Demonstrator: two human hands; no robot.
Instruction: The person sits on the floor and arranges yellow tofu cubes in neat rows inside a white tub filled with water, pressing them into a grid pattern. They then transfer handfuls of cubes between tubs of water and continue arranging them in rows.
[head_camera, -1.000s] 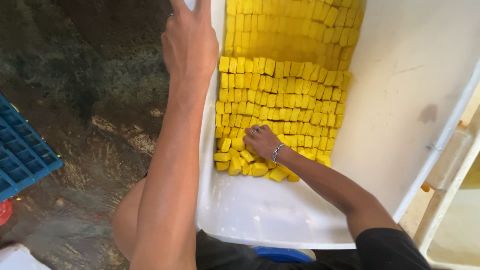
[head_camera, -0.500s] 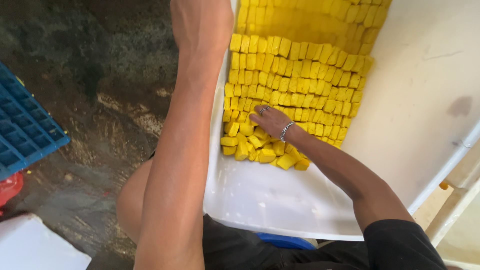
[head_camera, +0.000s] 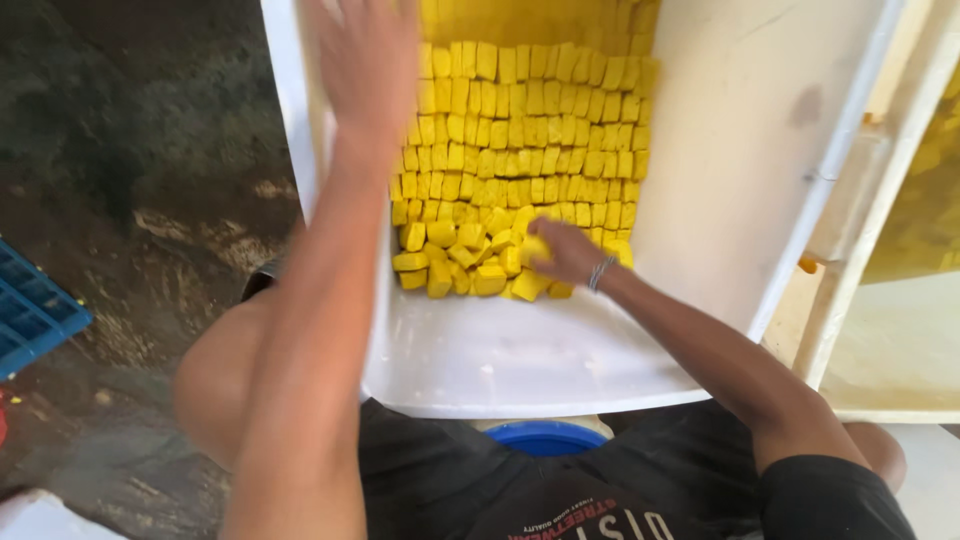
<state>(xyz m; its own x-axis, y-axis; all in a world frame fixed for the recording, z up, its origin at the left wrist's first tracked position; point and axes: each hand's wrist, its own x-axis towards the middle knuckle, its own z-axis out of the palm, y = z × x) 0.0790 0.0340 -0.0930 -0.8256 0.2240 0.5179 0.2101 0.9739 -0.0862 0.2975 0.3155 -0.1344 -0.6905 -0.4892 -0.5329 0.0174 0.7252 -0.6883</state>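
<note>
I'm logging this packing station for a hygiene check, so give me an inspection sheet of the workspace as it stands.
Surface: white tray, tilted, its lower part bare.
Job's things: yellow blocks packed in tidy rows; a loose heap at the lower edge.
Clutter: nothing seen inside the tray.
Hands: right hand lies on the loose blocks, a bracelet on its wrist; whether it grips any cannot be told. Left hand is blurred, open, at the tray's left rim.
Cables: nothing seen.
Surroundings: dark dirty floor, blue crate at left, blue bucket under the tray, pale frame at right.
</note>
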